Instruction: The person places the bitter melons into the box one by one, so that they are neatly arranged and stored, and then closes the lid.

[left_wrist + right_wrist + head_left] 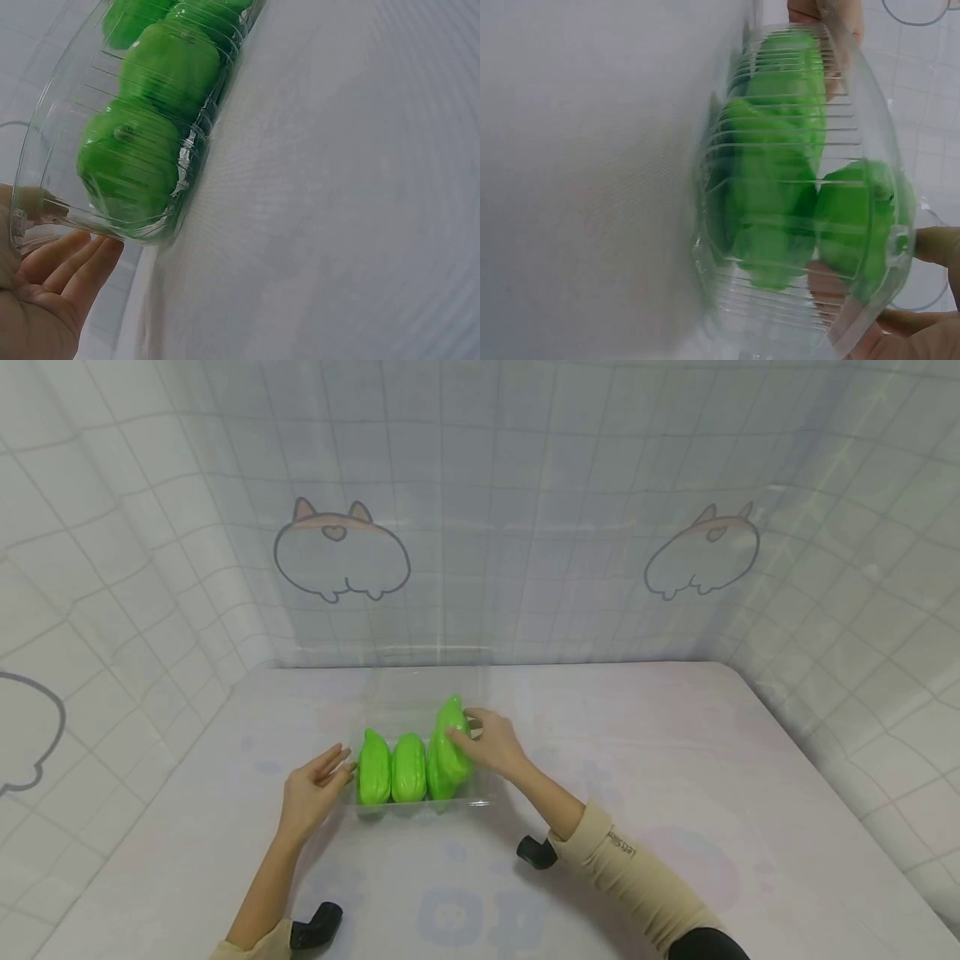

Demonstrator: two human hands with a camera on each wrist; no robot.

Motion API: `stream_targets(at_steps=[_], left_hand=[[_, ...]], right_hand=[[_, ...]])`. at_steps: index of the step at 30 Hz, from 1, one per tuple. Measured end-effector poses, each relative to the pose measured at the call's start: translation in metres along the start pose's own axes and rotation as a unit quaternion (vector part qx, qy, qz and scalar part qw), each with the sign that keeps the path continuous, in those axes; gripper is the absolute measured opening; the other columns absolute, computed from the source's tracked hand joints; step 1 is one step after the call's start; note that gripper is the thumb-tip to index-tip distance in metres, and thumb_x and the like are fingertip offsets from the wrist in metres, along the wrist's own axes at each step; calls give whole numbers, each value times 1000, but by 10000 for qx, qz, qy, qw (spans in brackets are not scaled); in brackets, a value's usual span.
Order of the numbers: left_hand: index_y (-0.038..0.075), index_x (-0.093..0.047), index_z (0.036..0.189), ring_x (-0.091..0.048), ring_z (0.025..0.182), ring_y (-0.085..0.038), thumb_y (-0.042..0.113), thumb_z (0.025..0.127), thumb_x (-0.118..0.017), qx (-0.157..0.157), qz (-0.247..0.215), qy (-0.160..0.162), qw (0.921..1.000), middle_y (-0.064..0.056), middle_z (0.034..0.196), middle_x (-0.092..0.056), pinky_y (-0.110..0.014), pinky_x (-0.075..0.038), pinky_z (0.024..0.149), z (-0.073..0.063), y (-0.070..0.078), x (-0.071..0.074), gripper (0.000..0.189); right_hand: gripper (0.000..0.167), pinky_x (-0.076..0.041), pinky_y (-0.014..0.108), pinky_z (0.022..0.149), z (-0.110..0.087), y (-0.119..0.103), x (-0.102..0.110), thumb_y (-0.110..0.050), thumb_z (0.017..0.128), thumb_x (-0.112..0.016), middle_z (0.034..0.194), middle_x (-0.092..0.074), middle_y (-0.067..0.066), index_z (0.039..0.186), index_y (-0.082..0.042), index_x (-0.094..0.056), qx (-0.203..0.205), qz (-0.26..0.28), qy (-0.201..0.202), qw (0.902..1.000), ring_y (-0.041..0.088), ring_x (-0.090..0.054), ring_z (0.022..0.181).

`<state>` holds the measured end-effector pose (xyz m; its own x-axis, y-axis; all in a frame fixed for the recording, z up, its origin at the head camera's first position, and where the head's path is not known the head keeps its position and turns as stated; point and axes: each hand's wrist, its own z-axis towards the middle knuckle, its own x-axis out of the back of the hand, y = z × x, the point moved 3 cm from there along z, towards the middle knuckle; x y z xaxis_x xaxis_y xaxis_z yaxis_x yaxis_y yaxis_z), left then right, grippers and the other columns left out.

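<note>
A clear plastic clamshell box [480,802] holds several bright green, ridged, gourd-like vegetables side by side. In the head view my right hand [491,743] pinches the green vegetable [452,743] on the right, thumb on the near side. In the right wrist view this vegetable [855,217] sits higher than the others, near the box rim, seen through the clear wall. My left hand [311,793] rests at the box's left side. In the left wrist view its straight fingers [94,270] touch the box end, below the nearest vegetable [131,165].
The box's transparent lid [427,689] lies folded back towards the wall. A pale printed cloth [645,743] covers the table. A white tile-patterned curtain [510,527] with cartoon animals surrounds it at the back and sides. Black camera mounts [318,927] stick out at both wrists.
</note>
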<state>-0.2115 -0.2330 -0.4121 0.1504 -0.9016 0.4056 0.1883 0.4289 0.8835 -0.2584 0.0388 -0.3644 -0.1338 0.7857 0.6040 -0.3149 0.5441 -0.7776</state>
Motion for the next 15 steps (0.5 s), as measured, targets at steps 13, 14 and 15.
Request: stream_targets(at_steps=[13, 14, 15], left_hand=[[-11, -45, 133, -58, 85, 12, 8, 93, -58, -22, 5, 61, 10000, -23, 125, -56, -7, -49, 72, -2, 1, -1, 46], [-11, -45, 133, -58, 85, 12, 7, 93, -58, -34, -7, 62, 10000, -24, 124, -56, -7, -49, 72, -2, 1, -1, 46], [-11, -44, 133, -58, 84, 13, 7, 93, -58, -43, -24, 60, 10000, -24, 124, -55, -7, -49, 72, -2, 1, -1, 46]], right_hand=[[51, -57, 25, 63, -2, 2, -1, -26, 93, -60, 120, -60, 23, 132, 5, -49, 577, 10, 0, 9983, 31, -69, 80], [51, -57, 24, 63, -2, 1, -1, -26, 93, -60, 121, -60, 22, 132, 5, -49, 612, -4, -2, 9981, 30, -69, 80], [51, -57, 23, 63, -2, 1, -1, -26, 93, -60, 121, -60, 22, 132, 5, -49, 647, -33, 13, 9979, 30, -69, 80]])
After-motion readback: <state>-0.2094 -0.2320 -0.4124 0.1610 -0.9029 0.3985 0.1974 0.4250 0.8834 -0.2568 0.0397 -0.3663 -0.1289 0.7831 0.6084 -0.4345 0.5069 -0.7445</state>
